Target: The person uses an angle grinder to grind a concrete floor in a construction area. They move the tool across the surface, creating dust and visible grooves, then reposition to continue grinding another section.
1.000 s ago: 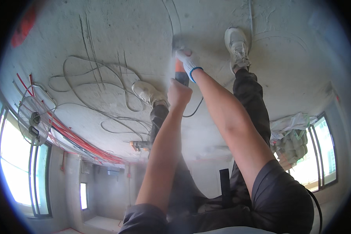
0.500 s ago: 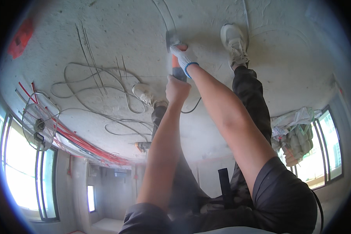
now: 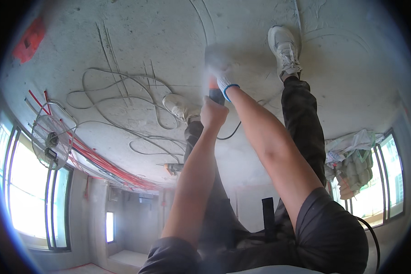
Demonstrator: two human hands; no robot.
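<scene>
An orange and black angle grinder (image 3: 213, 83) is held low over the concrete floor, its front end blurred in a cloud of pale dust (image 3: 217, 57). My bare left hand (image 3: 213, 112) is wrapped around the black rear of its body. Further forward, my right hand (image 3: 225, 81), in a white knit glove with a blue cuff, grips the tool near its head; dust partly veils those fingers. A dark power cord (image 3: 234, 129) curves away behind the grinder. Two curved lines (image 3: 204, 20) run along the floor ahead of the tool. The disc itself cannot be made out.
My shoes stand either side, left (image 3: 177, 106) and right (image 3: 284, 48). A grey cable (image 3: 93, 107) lies in loops at left. Beyond are a fan (image 3: 51, 139), red conduits (image 3: 93, 155), another power tool (image 3: 172, 169), a red object (image 3: 29, 41) and piled bags (image 3: 351, 160) by a window.
The dust around the grinder's head has thickened, hiding more of it and the gloved hand. The whole view has shifted slightly, and both hands keep their hold.
</scene>
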